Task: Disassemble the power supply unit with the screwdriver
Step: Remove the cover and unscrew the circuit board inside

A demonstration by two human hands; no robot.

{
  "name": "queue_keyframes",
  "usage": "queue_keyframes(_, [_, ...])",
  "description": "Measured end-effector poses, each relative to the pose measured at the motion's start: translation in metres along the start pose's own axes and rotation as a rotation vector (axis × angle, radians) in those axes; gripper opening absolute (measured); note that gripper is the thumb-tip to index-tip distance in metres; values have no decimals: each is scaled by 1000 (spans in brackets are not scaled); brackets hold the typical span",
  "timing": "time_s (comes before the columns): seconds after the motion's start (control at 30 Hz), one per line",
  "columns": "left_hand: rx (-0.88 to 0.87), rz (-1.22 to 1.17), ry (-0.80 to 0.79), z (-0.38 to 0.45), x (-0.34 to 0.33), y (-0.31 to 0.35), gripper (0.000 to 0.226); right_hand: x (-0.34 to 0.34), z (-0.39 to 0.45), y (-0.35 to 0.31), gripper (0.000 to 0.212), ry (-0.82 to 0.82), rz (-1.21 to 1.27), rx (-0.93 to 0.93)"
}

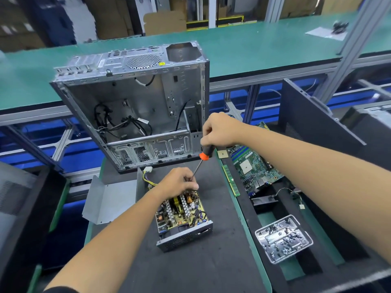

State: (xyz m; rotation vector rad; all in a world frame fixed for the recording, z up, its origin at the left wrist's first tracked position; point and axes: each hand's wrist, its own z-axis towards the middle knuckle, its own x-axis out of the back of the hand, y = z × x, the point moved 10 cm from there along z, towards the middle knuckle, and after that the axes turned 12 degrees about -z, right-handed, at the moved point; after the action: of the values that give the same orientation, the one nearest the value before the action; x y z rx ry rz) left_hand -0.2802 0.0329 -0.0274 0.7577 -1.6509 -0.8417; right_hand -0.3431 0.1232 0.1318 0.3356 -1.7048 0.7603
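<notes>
We're looking down at the bench [222, 271], and the power supply unit [183, 218] sits near the middle on its dark mat, cover off, circuit board and heat sinks bare to us. Our right hand [220, 130] is wrapped round the black handle of the screwdriver [200, 163], orange collar just below the fist, shaft slanting down and left. Our left hand [178, 182] rests on the far end of the unit, fingers curled and pinching the lower shaft near the tip. The tip itself hides under those fingers, so we can't quite tell what it meets.

Left of the unit lies the grey metal cover [108, 199], bent up along one edge, with a bundle of yellow and black wires [149, 178] between the two. Beyond stands the gutted computer case [137, 106], open side toward us, loose cables inside. Off to the right, a green motherboard [254, 163] lies flat with a memory stick [230, 180] just beside it. Nearer on that side, a clear plastic tray [283, 237] holds a scatter of small screws.
</notes>
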Motion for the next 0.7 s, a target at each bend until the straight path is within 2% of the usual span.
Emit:
queue_keyframes(0.1, [35, -38, 48, 1, 3, -3, 11, 4, -2, 6, 15, 19, 30, -28])
queue_keyframes(0.17, [67, -49, 124, 0, 11, -8, 10, 7, -4, 10, 15, 33, 39, -40])
queue_keyframes(0.3, [10, -56, 313, -8, 39, 0, 16, 15, -6, 16, 16, 67, 133, -65])
queue_keyframes(0.4, [22, -99, 318, -16, 53, 0, 15, 17, -4, 15, 15, 87, 205, -75])
queue_keyframes(0.5, [67, 17, 319, -31, 65, -10, 6, 11, -2, 4, 14, 90, 176, -72])
queue_keyframes(0.63, [134, 149, 466, -71, 93, -28, 12, -7, 1, -23, 12, 36, 78, -11])
queue_keyframes(0.7, [92, 192, 540, -91, 103, -21, 13, -11, 2, -38, 11, 16, 50, 32])
